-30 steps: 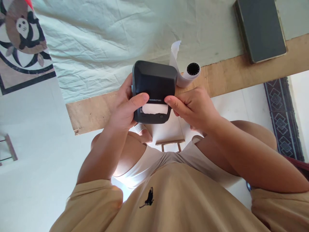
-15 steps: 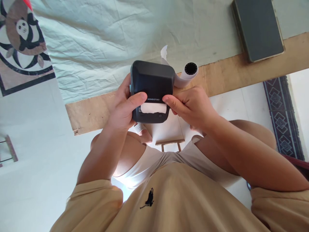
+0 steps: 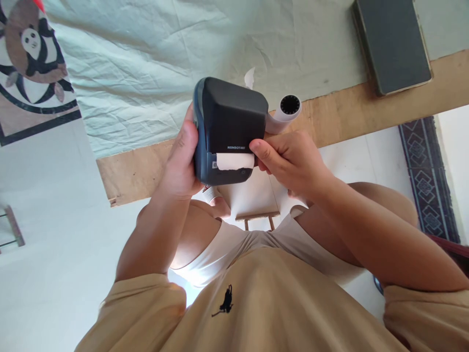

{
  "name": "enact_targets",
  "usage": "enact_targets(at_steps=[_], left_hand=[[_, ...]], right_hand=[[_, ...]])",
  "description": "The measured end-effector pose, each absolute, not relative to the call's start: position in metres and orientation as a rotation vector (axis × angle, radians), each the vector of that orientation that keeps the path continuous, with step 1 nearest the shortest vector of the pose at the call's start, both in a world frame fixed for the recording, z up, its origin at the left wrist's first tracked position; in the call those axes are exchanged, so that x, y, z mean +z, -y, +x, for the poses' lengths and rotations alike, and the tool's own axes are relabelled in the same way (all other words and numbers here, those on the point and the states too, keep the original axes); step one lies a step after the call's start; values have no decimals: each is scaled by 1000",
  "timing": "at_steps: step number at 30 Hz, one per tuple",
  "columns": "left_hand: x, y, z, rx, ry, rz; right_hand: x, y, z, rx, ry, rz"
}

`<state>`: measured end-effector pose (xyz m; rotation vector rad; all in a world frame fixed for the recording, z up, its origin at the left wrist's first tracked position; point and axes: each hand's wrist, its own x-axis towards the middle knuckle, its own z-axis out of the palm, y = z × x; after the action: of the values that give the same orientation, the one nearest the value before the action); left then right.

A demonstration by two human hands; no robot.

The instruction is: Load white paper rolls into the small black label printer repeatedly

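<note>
A black label printer [image 3: 234, 115] with white lettering is held up between my two hands, tilted so its left side shows. A strip of white paper [image 3: 235, 161] with a torn edge sticks out of its front slot. My left hand [image 3: 183, 159] is wrapped around the left side, thumb along the edge. My right hand [image 3: 289, 156] grips the lower right corner, its thumb on the front near the lettering; the other fingers are partly hidden. Just beyond the printer, a white paper roll [image 3: 281, 122] with a black core lies at the table edge.
A pale green cloth [image 3: 146, 63] covers most of the table, leaving a bare wooden edge [image 3: 134, 173]. A dark rectangular box [image 3: 395, 46] sits at the upper right. A torn paper scrap [image 3: 249, 78] shows behind the printer. Below, my legs and a small wooden stool [image 3: 256, 216] are visible.
The printer has turned and tilted, so its left side now shows. My left thumb has moved from the front face to the left side; my right hand has barely moved.
</note>
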<state>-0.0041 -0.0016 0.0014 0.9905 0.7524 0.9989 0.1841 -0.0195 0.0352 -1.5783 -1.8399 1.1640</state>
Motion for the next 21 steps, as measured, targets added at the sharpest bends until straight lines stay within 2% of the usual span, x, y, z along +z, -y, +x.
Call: enact_targets(at_steps=[7, 13, 21], left_hand=[[6, -3, 0, 1122, -760, 837], [0, -1, -4, 1071, -781, 801], [-6, -5, -5, 1261, -766, 827]], right_hand=[[32, 19, 183, 1089, 1941, -1614], [33, 19, 183, 1098, 1939, -1616], [32, 20, 182, 1114, 1917, -1576]])
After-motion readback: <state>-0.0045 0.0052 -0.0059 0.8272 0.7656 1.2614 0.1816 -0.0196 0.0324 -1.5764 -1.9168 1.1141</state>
